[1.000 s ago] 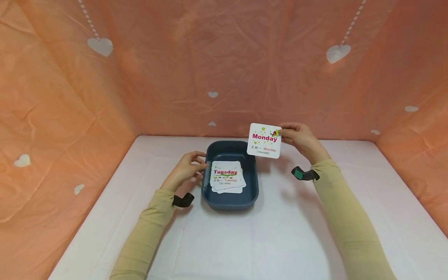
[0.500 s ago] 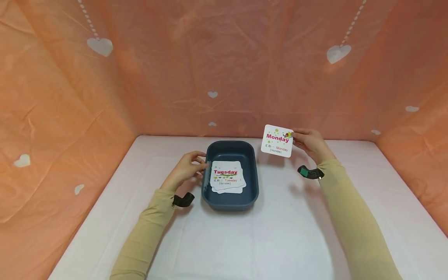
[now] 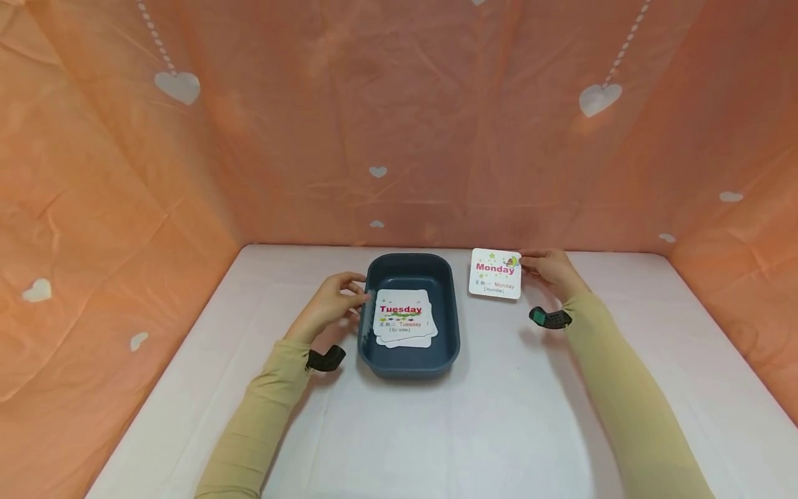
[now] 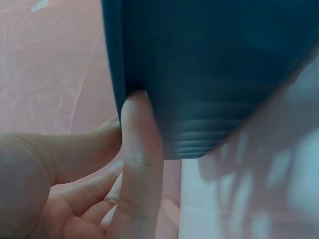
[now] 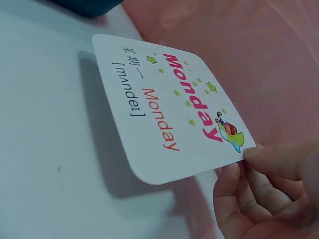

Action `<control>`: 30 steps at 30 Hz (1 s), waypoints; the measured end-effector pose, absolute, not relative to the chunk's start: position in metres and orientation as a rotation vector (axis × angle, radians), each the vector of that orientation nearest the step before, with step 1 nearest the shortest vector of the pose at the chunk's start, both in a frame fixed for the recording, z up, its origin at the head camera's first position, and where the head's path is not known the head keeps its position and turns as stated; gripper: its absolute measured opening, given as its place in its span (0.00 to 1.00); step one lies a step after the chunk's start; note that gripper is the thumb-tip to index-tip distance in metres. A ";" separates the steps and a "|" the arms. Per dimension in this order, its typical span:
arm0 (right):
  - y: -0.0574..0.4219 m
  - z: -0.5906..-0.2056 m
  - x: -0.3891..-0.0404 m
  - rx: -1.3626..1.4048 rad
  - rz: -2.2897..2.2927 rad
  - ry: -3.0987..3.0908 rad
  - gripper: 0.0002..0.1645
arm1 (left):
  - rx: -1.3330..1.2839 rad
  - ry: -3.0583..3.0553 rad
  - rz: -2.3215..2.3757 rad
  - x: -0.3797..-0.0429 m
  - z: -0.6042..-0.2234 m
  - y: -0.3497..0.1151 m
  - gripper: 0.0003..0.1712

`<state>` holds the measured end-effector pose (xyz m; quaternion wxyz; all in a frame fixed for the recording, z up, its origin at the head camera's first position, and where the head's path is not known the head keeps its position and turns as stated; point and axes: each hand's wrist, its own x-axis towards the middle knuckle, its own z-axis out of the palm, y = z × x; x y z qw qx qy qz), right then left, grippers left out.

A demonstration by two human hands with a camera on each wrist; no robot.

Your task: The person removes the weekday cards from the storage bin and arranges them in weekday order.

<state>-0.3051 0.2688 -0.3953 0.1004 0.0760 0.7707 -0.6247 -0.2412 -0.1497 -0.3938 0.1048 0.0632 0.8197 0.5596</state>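
Note:
My right hand (image 3: 551, 270) pinches the right edge of a white flash card (image 3: 495, 274) printed "Monday", thumb on top and fingers beneath. In the right wrist view the card (image 5: 159, 109) hovers low and tilted over the white tabletop, casting a shadow. A dark blue-grey tray (image 3: 408, 362) stands left of it. My left hand (image 3: 330, 305) grips the tray's left rim; the left wrist view shows the thumb inside and a finger against the outer wall (image 4: 199, 59). Inside the tray lies a small stack of flash cards with the "Tuesday" card (image 3: 402, 313) uppermost.
A white cloth covers the table (image 3: 399, 436). Behind it and along both sides hangs an orange-pink curtain (image 3: 424, 138) with white hearts. Black bands with camera mounts sit at the left wrist (image 3: 326, 359) and the right wrist (image 3: 550, 318).
The right hand has carried the "Monday" card rightward, away from above the tray's edge, and lowered it toward the table. The left hand and the tray have stayed in place.

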 end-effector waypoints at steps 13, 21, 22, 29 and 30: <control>0.265 -0.416 -0.310 0.207 -1.876 2.234 0.24 | 0.206 2.424 1.665 -0.241 -0.394 -0.149 0.26; 0.259 -0.421 -0.312 0.206 -1.956 2.279 0.26 | 0.201 2.412 1.677 -0.242 -0.393 -0.149 0.25; 0.258 -0.422 -0.313 0.197 -1.969 2.296 0.26 | 0.200 2.413 1.676 -0.242 -0.393 -0.149 0.26; 0.250 -0.422 -0.313 0.206 -1.850 2.505 0.24 | 0.199 2.418 1.674 -0.242 -0.394 -0.149 0.26; 0.249 -0.422 -0.313 0.208 -1.829 2.519 0.24 | 0.203 2.417 1.676 -0.242 -0.394 -0.149 0.26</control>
